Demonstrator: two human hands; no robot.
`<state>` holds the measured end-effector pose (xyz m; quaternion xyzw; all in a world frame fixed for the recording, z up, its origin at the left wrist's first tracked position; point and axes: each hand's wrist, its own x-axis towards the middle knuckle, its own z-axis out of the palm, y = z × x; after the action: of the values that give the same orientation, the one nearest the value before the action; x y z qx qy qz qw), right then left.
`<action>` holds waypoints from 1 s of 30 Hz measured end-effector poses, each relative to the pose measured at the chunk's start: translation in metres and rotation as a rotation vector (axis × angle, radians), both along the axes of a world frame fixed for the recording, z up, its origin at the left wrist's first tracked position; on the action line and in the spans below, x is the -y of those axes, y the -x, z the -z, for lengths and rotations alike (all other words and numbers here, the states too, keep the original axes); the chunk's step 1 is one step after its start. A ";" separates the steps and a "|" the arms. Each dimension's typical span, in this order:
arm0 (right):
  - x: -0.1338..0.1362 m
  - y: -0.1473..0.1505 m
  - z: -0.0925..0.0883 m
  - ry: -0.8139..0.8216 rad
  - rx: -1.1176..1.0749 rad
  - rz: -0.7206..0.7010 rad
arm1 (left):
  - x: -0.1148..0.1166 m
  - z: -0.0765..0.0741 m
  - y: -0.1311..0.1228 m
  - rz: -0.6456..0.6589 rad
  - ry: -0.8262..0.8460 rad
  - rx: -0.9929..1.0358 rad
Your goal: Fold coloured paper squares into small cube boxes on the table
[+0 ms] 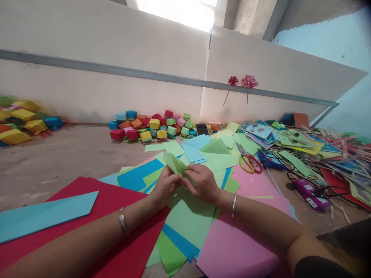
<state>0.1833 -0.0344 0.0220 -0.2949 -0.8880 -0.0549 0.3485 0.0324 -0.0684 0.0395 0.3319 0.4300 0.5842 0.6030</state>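
Observation:
My left hand [165,186] and my right hand [203,182] meet over a spread of coloured sheets and pinch a folded light green paper [176,163] between their fingers. The folded piece sticks up and to the left from my fingertips. Both hands are closed on it. Each wrist wears a silver bangle. Under my hands lie green sheets [191,220], a pink sheet [232,243] and a large red sheet [121,247].
A pile of small folded paper boxes [152,125] sits by the wall, with more boxes [21,119] at far left. Scissors with red and yellow handles [249,160], a blue glue gun [269,160], a purple tool with cable [310,191] and cluttered cards lie on the right.

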 end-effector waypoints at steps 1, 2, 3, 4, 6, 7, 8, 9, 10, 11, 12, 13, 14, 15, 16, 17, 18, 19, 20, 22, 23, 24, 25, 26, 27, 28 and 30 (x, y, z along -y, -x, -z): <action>-0.001 -0.001 0.001 0.048 -0.021 -0.005 | -0.001 0.001 0.001 0.006 -0.027 -0.013; -0.002 -0.001 0.002 0.090 -0.047 -0.015 | -0.002 0.002 0.001 0.008 -0.043 -0.032; -0.003 -0.001 0.003 0.126 -0.074 -0.027 | -0.003 0.005 0.002 0.003 -0.047 -0.055; -0.003 -0.001 0.004 0.157 -0.098 -0.034 | -0.004 0.008 0.003 -0.006 -0.043 -0.077; -0.003 0.000 0.004 0.213 -0.116 -0.020 | -0.006 0.016 0.004 -0.026 -0.039 -0.114; -0.002 0.000 0.004 0.241 -0.110 0.001 | -0.007 0.019 0.005 -0.031 -0.037 -0.138; -0.002 0.000 0.004 0.273 -0.103 0.028 | -0.007 0.022 0.006 -0.035 -0.033 -0.169; -0.001 0.000 0.004 0.310 -0.103 0.056 | -0.007 0.024 0.006 -0.036 -0.030 -0.204; -0.001 0.000 0.003 0.348 -0.117 0.085 | -0.007 0.025 0.007 -0.033 -0.026 -0.238; -0.001 0.000 0.002 0.384 -0.142 0.113 | -0.006 0.026 0.007 -0.024 -0.023 -0.267; -0.002 0.000 0.002 0.414 -0.172 0.134 | -0.006 0.025 0.008 -0.008 -0.022 -0.287; -0.003 0.000 0.001 0.430 -0.198 0.146 | -0.005 0.025 0.008 0.014 -0.026 -0.298; -0.004 0.000 0.000 0.431 -0.219 0.151 | -0.004 0.023 0.007 0.036 -0.035 -0.304; -0.006 0.000 0.000 0.422 -0.229 0.148 | -0.003 0.022 0.007 0.057 -0.047 -0.311; -0.007 0.000 -0.001 0.408 -0.234 0.140 | -0.002 0.021 0.007 0.070 -0.062 -0.321; -0.008 0.000 -0.001 0.394 -0.237 0.131 | -0.001 0.020 0.007 0.076 -0.081 -0.336; -0.009 0.000 -0.001 0.384 -0.240 0.122 | -0.001 0.019 0.006 0.073 -0.100 -0.354; -0.010 0.000 -0.001 0.378 -0.244 0.115 | -0.001 0.019 0.006 0.065 -0.117 -0.372; -0.010 0.000 -0.001 0.378 -0.247 0.107 | -0.001 0.018 0.006 0.058 -0.131 -0.389; -0.009 0.000 -0.001 0.382 -0.255 0.081 | 0.000 0.018 0.006 0.039 -0.150 -0.416; -0.009 -0.001 -0.001 0.387 -0.257 0.059 | 0.000 0.018 0.006 0.027 -0.154 -0.427; -0.008 -0.001 -0.001 0.394 -0.260 0.036 | 0.000 0.018 0.006 0.016 -0.155 -0.434; -0.008 -0.001 -0.001 0.402 -0.262 0.015 | 0.000 0.017 0.006 0.011 -0.152 -0.436; -0.008 -0.001 0.000 0.410 -0.261 -0.001 | 0.000 0.017 0.006 0.014 -0.146 -0.435; -0.008 -0.001 0.000 0.415 -0.259 -0.009 | 0.000 0.016 0.006 0.019 -0.144 -0.432; -0.008 -0.001 0.000 0.419 -0.256 -0.011 | 0.000 0.015 0.006 0.026 -0.147 -0.434; -0.008 -0.002 0.001 0.422 -0.252 -0.009 | -0.001 0.013 0.006 0.027 -0.169 -0.463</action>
<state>0.1848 -0.0265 0.0215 -0.3617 -0.8307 0.1708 0.3873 0.0263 -0.0676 0.0265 0.5121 0.5018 0.5184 0.4661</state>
